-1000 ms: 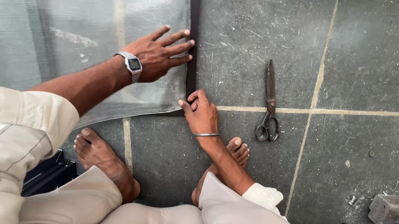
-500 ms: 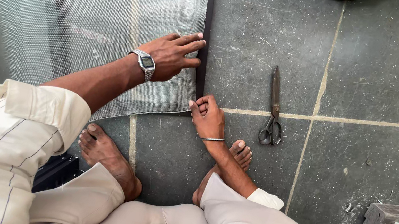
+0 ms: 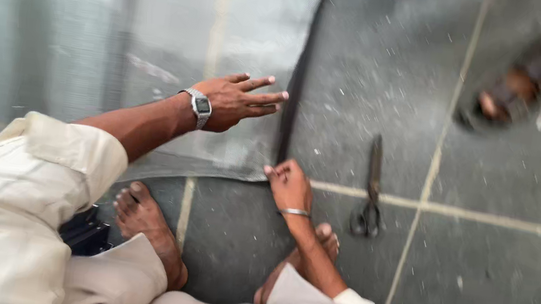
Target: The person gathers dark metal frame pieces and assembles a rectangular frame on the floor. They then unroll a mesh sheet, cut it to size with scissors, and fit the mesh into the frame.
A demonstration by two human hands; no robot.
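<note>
**Mesh sheet flat on the floor, both hands at its corner**

Mesh sheet (image 3: 125,33) is spread over the grey tiled floor (image 3: 498,290), filling the upper left of my view, with its dark right edge running down toward the tile seam. My left hand (image 3: 239,102), the one with the wristwatch (image 3: 201,105), is flat over the mesh near that edge, fingers spread wide and gripping nothing. My right hand (image 3: 288,186), bangle on the wrist, sits right at the lower right corner of the sheet with fingers curled in; looks like it's pinching the edge, but it's too blurry for me to tell. Scissors (image 3: 371,191) lie on the floor just right of that hand, untouched. My bare feet are tucked below. Someone else's sandalled foot (image 3: 512,91) shows top right, well apart.
</note>
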